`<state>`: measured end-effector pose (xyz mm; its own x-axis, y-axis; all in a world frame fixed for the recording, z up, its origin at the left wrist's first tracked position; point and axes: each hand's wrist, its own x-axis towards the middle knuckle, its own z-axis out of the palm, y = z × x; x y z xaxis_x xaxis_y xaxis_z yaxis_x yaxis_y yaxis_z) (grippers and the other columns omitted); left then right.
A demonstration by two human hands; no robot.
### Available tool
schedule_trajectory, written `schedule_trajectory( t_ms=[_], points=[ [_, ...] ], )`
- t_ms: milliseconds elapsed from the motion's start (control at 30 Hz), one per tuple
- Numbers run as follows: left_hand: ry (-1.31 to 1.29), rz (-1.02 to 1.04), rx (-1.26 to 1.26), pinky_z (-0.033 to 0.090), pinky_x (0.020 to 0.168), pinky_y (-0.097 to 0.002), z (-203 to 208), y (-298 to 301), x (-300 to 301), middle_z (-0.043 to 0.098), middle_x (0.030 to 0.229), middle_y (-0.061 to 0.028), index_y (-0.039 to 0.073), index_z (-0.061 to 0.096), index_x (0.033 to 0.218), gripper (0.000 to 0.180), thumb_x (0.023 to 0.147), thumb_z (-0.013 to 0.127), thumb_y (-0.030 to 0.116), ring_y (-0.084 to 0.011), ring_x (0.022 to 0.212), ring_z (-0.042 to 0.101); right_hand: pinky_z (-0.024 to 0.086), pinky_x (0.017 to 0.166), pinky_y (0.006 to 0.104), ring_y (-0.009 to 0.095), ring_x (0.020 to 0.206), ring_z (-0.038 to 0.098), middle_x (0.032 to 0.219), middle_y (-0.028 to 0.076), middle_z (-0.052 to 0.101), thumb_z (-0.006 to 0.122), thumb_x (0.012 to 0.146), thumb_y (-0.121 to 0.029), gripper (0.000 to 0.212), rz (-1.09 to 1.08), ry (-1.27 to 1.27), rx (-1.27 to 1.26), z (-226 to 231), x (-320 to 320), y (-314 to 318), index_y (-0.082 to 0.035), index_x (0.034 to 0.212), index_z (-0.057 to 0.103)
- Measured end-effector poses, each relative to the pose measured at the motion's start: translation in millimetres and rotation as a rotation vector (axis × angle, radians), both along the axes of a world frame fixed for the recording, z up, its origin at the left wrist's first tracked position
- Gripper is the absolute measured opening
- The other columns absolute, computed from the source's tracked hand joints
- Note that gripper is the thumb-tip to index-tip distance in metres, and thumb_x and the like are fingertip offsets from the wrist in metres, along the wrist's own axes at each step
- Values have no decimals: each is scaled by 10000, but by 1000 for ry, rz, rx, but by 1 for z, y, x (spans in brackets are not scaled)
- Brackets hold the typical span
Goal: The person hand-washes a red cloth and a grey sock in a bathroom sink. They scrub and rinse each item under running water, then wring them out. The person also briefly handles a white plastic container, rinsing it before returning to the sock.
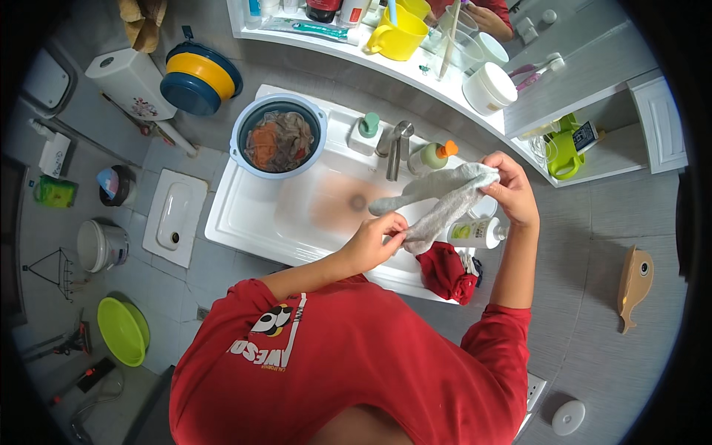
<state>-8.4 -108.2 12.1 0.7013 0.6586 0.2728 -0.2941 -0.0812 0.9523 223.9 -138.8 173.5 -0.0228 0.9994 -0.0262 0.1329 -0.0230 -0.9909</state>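
Note:
A pair of light grey socks (454, 204) is stretched between my hands above the right part of the white sink (245, 208). My right hand (513, 191) is closed on their upper end, thumb and fingers pinching the cloth. The fingers of my left hand (377, 241) pinch the lower edge of the nearer sock. The other sock's end hangs loose toward the basin. Reddish-brown water (337, 200) lies around the drain below. On the sink's left side stands a blue-grey tub (320, 141) with wet brown and orange cloth (278, 141) in it.
Behind the basin are a soap bottle (365, 135), a faucet (399, 148) and an orange-capped bottle (433, 157). A white bottle (478, 233) and red cloth (446, 273) lie on the right rim. A shelf (356, 53) with a yellow mug (397, 35) overhangs the back.

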Motion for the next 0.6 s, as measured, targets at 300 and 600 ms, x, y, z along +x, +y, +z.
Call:
schedule_trajectory(
  t_ms=[300, 600],
  points=[
    [145, 12, -239, 440, 604, -220, -1, 14, 12, 596, 698, -29, -14, 576, 903, 174, 761, 657, 47, -69, 635, 549, 435, 691, 210, 76, 778, 530, 874, 21, 565, 652, 748, -32, 195, 77, -32, 37, 7, -17, -9, -11, 909, 543],
    [234, -351, 97, 399, 815, -287, -20, 64, -10, 549, 903, -15, 56, 548, 993, 363, 690, 730, 140, -125, 881, 518, 444, 667, 190, 52, 736, 556, 858, -2, 605, 592, 821, -58, 116, -242, 175, -178, -21, -27, 3, -37, 931, 561]
  ],
)
